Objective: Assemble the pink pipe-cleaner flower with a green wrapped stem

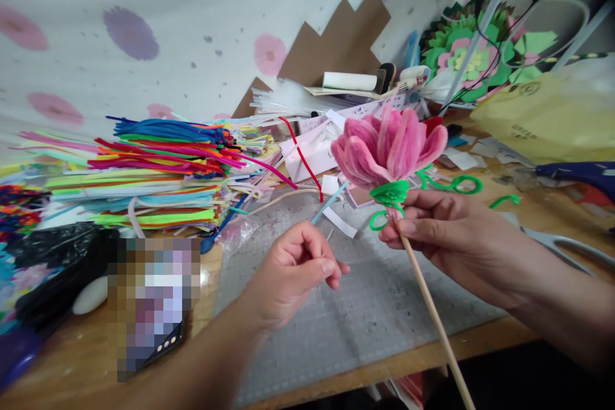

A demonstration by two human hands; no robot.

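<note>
My right hand [444,234] is closed around a thin wooden stick [435,320], gripping just under a pink pipe-cleaner flower [387,147] that sits on its top. Green pipe cleaner [390,195] is wound round the flower's base, and a loose green tail [451,184] curls off to the right. My left hand [293,269] is curled shut, thumb pressed against the fingers, above a grey cutting mat [365,307]. Whether the left hand pinches anything I cannot make out; a light blue strand [329,203] lies just beyond it.
A large stack of coloured pipe cleaners [158,173] fills the left of the wooden table [72,365]. A black bag [57,269] lies front left, scissors [562,245] to the right, a yellow plastic bag [548,115] and paper flowers [473,54] at the back right.
</note>
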